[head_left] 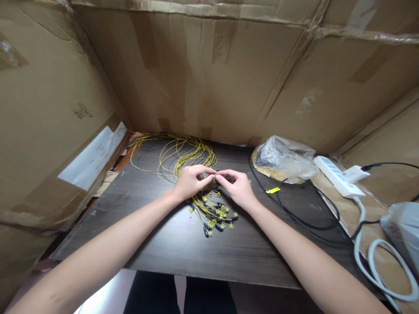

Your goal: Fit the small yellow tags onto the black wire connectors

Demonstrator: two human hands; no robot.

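Note:
My left hand (193, 181) and my right hand (237, 187) meet fingertip to fingertip above the dark table (255, 244). Both are closed in a pinch on a small cable connector (216, 173), mostly covered by the fingers. Just below them lies a loose cluster of black connectors (207, 231) with translucent yellow caps (231, 226). Thin yellow cables (196, 157) run from this cluster, pass under my left hand and curve in loops toward the back left of the table.
Cardboard walls (203, 78) enclose the table at the back and sides. At the back right sits a clear plastic bag (284, 157), near a white power strip (338, 176). A black cable (304, 224) with a yellow tag (273, 190) curls to the right of my right hand.

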